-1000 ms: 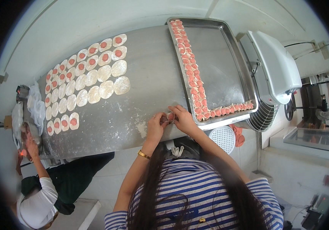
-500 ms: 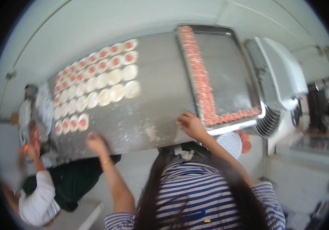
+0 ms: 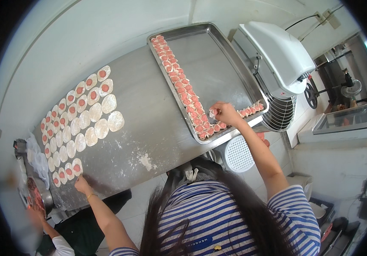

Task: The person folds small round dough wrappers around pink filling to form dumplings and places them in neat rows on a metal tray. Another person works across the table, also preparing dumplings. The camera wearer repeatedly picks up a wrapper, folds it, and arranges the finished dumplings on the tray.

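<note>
While the right hand (image 3: 225,113) hovers over the near end of the tray (image 3: 234,59), its fingers are pinched on a small folded dumpling (image 3: 213,113), held just above the short row of finished ones along the tray's near rim. Left hand (image 3: 82,185) reaches far out to the table's near-left edge, fingers drawn together, fingertips touching or just beside the nearest filled wrapper (image 3: 77,167); grip on it cannot be told. Judged step: placing a finished piece while fetching the next wrapper. A long row of dumplings (image 3: 179,85) runs down the tray's left side. Round wrappers (image 3: 91,113), some with a pink filling dab, some bare, lie in rows on the steel table (image 3: 149,128). Next move likely calls for setting the piece snug against its neighbours, and lifting the wrapper without spilling filling. Another person's hand (image 3: 34,213) works at the far left by a bowl (image 3: 38,198).
</note>
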`<state>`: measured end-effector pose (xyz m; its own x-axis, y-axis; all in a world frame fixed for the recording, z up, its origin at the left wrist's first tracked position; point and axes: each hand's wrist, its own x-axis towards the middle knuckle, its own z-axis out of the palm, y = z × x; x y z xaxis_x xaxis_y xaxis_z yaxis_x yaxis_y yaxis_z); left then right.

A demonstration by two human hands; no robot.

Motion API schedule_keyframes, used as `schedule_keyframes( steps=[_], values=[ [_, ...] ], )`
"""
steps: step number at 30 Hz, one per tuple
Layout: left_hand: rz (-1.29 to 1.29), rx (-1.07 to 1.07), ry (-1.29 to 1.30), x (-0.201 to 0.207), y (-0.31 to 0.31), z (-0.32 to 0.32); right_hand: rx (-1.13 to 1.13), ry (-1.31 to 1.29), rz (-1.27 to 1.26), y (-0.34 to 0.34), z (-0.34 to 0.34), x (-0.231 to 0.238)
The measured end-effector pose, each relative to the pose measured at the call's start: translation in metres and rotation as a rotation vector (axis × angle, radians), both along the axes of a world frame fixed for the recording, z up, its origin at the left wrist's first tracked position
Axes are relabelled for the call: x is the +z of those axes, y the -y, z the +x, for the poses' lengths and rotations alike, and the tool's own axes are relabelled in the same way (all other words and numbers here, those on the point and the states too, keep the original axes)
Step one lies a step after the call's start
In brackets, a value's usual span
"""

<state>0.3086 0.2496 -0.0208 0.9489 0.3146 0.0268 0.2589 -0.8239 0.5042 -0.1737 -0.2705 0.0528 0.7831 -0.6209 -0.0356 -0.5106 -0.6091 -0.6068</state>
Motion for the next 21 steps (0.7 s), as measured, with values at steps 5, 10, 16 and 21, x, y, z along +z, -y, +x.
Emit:
schedule_keyframes(
  steps=[5,10,16,21],
  values=[
    [0.007,0.010,-0.015,0.010,0.012,-0.008,0.169,-0.045,-0.098,-0.004,0.005,-0.009],
    [0.007,0.028,-0.079,0.013,0.014,-0.008,0.258,-0.108,-0.090,-0.006,0.001,-0.008],
    [-0.810,0.094,0.053,-0.023,0.002,-0.007,0.279,-0.053,-0.011,-0.011,-0.004,-0.001],
    [-1.072,0.104,0.116,-0.010,0.018,-0.055,0.226,-0.031,0.026,-0.019,-0.003,0.008]
  ],
)
